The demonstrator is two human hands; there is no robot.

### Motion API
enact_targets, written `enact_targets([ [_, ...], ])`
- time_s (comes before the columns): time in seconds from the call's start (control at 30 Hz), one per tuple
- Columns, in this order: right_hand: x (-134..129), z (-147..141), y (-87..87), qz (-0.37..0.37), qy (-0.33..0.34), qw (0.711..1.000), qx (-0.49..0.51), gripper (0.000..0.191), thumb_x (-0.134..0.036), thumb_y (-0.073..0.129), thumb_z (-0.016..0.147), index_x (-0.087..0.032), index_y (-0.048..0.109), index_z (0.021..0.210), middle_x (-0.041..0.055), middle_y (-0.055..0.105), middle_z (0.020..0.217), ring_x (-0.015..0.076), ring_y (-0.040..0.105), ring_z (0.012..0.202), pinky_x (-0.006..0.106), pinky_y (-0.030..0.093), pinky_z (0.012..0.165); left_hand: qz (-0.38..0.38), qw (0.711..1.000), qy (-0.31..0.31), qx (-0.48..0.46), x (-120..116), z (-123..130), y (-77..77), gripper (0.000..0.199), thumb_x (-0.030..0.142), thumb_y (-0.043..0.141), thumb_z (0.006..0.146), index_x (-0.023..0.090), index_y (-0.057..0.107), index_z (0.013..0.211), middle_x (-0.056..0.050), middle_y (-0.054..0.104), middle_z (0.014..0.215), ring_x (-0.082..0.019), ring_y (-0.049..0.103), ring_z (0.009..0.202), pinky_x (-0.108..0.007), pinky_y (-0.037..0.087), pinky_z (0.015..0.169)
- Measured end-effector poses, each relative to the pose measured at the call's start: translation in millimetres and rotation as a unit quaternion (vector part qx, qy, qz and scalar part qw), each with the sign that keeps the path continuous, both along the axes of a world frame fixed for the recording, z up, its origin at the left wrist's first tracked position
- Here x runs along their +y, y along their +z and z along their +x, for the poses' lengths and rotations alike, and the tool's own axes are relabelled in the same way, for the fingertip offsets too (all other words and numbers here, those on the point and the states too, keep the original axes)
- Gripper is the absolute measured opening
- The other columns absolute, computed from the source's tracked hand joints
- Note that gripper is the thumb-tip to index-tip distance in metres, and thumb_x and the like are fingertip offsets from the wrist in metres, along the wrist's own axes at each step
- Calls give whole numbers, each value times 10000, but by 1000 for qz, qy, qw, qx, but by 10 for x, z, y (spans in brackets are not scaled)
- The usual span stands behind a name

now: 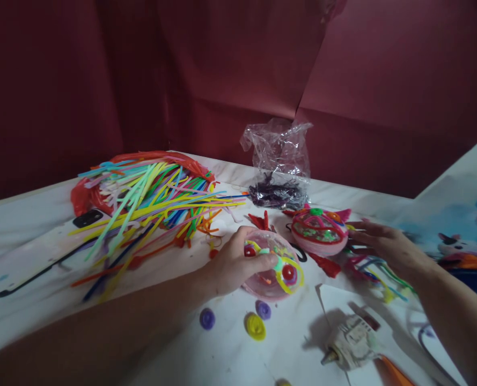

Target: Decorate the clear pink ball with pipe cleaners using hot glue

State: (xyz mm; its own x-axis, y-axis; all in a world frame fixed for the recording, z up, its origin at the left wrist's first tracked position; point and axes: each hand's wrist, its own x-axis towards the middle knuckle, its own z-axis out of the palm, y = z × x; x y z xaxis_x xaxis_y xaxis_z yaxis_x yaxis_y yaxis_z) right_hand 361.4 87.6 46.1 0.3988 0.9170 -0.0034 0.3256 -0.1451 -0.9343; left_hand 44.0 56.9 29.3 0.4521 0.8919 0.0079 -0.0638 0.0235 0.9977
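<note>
Pipe cleaners (158, 198) in many colours sprawl across the left of the head view, some overlapping a phone (41, 252) on the white surface (230, 348). Behind stands a clear plastic bag (282, 150) with dark strands inside. The left hand (238, 262) grips a round pink piece (262, 289) with red-centred eyes, at centre; just behind it sits a second pink piece (322, 249). The right hand (383, 241), fingers outstretched, is beside that one; contact is unclear. Nearer lie purple coils (207, 319), a yellow coil (255, 327) and a glue gun (353, 340), near the right forearm.
</note>
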Motion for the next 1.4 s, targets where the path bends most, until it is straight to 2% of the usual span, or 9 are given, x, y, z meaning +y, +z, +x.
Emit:
enact_targets([
  [0.13,-26,-59,54,-41,-25,998,29,118,-84,574,878,-113,602,990,18,647,817,103,628,665,198,531,547,9,1000,-9,7,6,-11,8,498,351,710,703,188,484,1115,-83,617,1104,-268,589,1046,-385,460,869],
  [0.3,-140,-102,152,-20,-51,998,5,226,-154,667,621,-153,638,845,90,691,817,204,659,744,232,525,536,58,998,-10,27,-47,-14,23,470,323,710,694,190,504,1096,-68,606,1091,-263,572,1052,-391,437,893],
  [0.53,-459,-285,399,61,-152,979,-123,481,-418,643,589,-176,628,1005,154,653,1097,339,569,1082,391,478,810,73,997,-28,-7,-119,6,-49,493,316,722,718,197,485,1133,-72,590,1144,-243,577,1052,-368,459,881],
  [0.63,-666,-576,410,67,-75,984,-149,464,-501,667,554,-203,695,909,106,685,1063,328,587,1060,389,470,894,69,997,-33,4,-95,-4,-101,536,345,734,720,222,470,1170,-73,581,1163,-256,578,1064,-374,485,850],
  [0.73,-862,-924,279,45,136,969,-199,608,-588,648,663,-234,639,1157,94,617,1229,328,563,1119,436,486,924,64,997,-47,5,-85,-23,-112,585,389,736,719,227,442,1199,-84,570,1192,-270,577,1072,-389,493,845],
  [0.8,-949,-1113,162,68,186,954,-226,646,-584,622,730,-272,545,1290,60,512,1366,311,464,1250,473,396,1038,69,996,-45,17,-95,-36,-92,591,444,691,753,224,425,1232,-103,540,1254,-286,555,1111,-417,473,888],
  [1.0,-975,-1314,-41,21,202,961,-190,814,-674,576,698,-206,473,1356,96,452,1414,324,394,1307,532,342,1072,77,996,-32,36,-153,-56,-2,437,420,509,851,217,454,1234,-105,513,1314,-300,501,1170,-475,387,992],
  [1.13,-940,-1290,-81,46,217,961,-167,743,-631,588,735,-239,457,1353,61,451,1417,275,411,1297,491,344,1082,88,994,-47,51,-132,-71,-4,495,361,550,815,209,427,1270,-109,501,1325,-304,480,1201,-476,375,1011],
  [1.4,-908,-1284,-72,-4,221,972,-85,832,-645,650,656,-220,437,1339,101,431,1415,307,425,1262,496,374,1048,126,987,-59,82,-92,-92,-2,599,384,648,774,205,401,1290,-119,469,1356,-306,457,1237,-484,361,1034],
])
